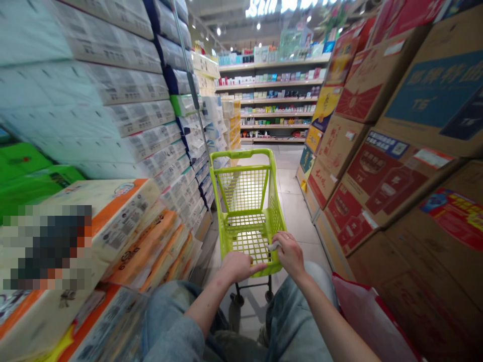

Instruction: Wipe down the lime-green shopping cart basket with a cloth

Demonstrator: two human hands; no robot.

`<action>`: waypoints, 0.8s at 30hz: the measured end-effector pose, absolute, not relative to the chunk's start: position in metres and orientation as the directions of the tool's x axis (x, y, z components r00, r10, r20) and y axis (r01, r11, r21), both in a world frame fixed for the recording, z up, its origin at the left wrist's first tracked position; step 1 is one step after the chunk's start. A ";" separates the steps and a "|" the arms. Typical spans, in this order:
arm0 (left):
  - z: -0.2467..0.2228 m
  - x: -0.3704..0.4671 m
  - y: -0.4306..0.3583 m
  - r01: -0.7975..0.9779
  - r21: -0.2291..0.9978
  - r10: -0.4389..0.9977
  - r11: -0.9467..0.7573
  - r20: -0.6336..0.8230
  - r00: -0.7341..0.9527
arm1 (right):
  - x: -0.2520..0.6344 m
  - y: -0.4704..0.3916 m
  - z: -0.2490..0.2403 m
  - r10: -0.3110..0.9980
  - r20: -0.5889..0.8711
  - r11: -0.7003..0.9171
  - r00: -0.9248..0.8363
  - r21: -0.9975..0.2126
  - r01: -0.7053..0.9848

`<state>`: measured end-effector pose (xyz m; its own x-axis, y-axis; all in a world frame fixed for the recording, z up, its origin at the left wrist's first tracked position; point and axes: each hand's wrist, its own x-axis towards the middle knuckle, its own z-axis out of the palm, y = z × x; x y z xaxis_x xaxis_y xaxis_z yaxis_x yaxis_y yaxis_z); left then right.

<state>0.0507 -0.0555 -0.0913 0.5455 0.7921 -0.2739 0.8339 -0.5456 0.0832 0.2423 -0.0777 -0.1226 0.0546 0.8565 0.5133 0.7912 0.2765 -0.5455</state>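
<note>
A lime-green plastic shopping basket cart (279,213) stands upright in front of me, between my knees and the aisle ahead. My left hand (237,267) lies on its near rim at the left, fingers curled over the edge and thumb stretched out to the right along it. At the near right corner, my right hand (290,252) is closed, with a small crumpled white tissue (274,246) poking out from its fingers. The undersides of both hands are hidden. Below the basket show its dark frame and small wheels (237,300).
Tall stacks of wrapped paper packs (124,80) line the left, with orange-and-cream packs (124,221) close to my left arm. Printed cartons (377,186) rise on the right, near a red-edged white bag (372,314). Shelves of small goods (267,95) stand beyond the tiled floor (290,173).
</note>
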 end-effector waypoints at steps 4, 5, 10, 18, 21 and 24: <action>-0.091 0.053 -0.053 0.835 0.087 0.790 -0.543 -0.282 0.544 | 0.252 -0.063 -0.123 0.855 0.518 0.305 0.022 -0.536 0.787; -0.091 0.054 -0.053 0.838 0.088 0.793 -0.538 -0.284 0.539 | 0.255 -0.058 -0.124 0.851 0.525 0.308 0.026 -0.538 0.784; -0.089 0.062 -0.051 0.867 0.093 0.823 -0.490 -0.280 0.495 | 0.267 -0.042 -0.130 0.864 0.501 0.320 0.048 -0.620 0.717; -0.090 0.064 -0.048 0.875 0.094 0.837 -0.475 -0.259 0.482 | 0.253 -0.068 -0.147 0.854 0.493 0.296 0.165 -0.722 0.626; -0.091 0.062 -0.048 0.874 0.093 0.835 -0.477 -0.262 0.484 | 0.244 -0.082 -0.152 0.838 0.506 0.297 0.204 -0.737 0.607; -0.090 0.060 -0.048 0.873 0.091 0.835 -0.480 -0.259 0.486 | 0.243 -0.084 -0.151 0.836 0.510 0.307 0.203 -0.741 0.597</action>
<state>0.0605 -0.0482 -0.0897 0.4860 0.8346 -0.2594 0.8726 -0.4800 0.0905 0.2426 -0.0843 -0.1513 0.2030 0.8358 0.5101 0.5967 0.3074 -0.7412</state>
